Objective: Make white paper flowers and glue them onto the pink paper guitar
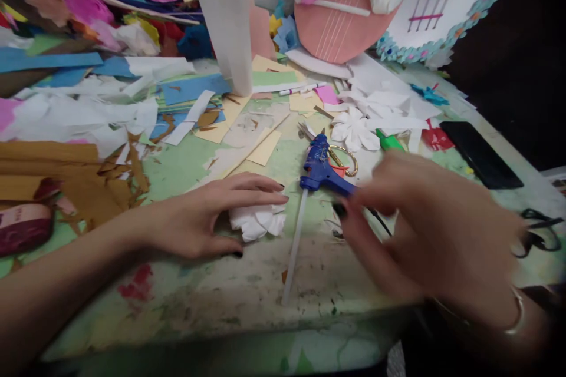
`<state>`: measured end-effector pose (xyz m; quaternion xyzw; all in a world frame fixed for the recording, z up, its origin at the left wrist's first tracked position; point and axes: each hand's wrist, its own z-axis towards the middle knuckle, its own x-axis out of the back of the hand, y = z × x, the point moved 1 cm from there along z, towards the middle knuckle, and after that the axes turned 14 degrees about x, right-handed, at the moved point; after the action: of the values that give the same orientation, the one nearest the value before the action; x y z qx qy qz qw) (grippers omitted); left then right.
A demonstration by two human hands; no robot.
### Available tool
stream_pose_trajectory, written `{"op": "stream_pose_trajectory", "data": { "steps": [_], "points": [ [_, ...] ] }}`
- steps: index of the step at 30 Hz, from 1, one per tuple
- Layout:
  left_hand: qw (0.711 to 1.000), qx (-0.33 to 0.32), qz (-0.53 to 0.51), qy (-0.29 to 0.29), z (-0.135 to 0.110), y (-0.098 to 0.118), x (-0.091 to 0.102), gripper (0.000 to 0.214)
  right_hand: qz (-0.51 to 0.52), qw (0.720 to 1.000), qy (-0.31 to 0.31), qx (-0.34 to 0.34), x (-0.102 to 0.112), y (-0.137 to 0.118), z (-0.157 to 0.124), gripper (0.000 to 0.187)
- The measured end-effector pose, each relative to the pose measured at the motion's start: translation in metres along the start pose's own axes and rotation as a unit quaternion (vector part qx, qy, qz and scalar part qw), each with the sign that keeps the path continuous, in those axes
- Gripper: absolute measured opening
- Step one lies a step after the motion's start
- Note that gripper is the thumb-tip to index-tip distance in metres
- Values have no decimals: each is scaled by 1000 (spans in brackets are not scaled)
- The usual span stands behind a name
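Note:
A white crepe-paper flower (260,224) lies low on the table, partly covered by my left hand (198,212). The fingers of that hand stretch across the flower's upper side, and the thumb is apart from them, below its left edge. To the right, a blue hot glue gun (316,165) rests with its nozzle pointing away; a long translucent glue stick (295,247) sticks out of its back. My right hand (411,230) is blurred by motion beside the gun's handle, thumb and index finger bent toward each other. Whether it touches the handle is unclear.
Scissors (342,159) lie behind the glue gun, near a white paper flower (354,129). A black phone (481,153) is at right. Brown crepe paper (48,171) and a dark red object (24,227) are at left. A white roll (232,35) stands behind. A pink decorated panel (340,26) leans at the back.

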<state>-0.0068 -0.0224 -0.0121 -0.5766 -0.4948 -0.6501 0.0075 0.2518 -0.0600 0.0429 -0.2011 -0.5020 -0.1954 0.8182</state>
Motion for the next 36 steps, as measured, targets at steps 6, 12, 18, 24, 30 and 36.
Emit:
{"op": "stream_pose_trajectory", "data": {
  "steps": [6,12,18,24,30,36],
  "points": [
    [998,12,19,67,4,7,-6,72,-147,982,-69,-100,-41,56,-21,45],
    [982,123,59,132,2,16,-17,83,-98,981,-128,-104,-44,66,-14,33],
    [982,158,32,97,-4,22,-15,105,-57,978,-139,-143,-19,56,0,16],
    [990,119,-29,68,-1,11,-5,96,56,965,25,-256,-6,63,4,20],
    [998,30,-41,28,0,4,-2,59,201,917,196,-282,-14,78,6,24],
    [999,-4,-27,41,4,7,-5,44,281,879,263,-283,-20,87,4,15]
  ]
}}
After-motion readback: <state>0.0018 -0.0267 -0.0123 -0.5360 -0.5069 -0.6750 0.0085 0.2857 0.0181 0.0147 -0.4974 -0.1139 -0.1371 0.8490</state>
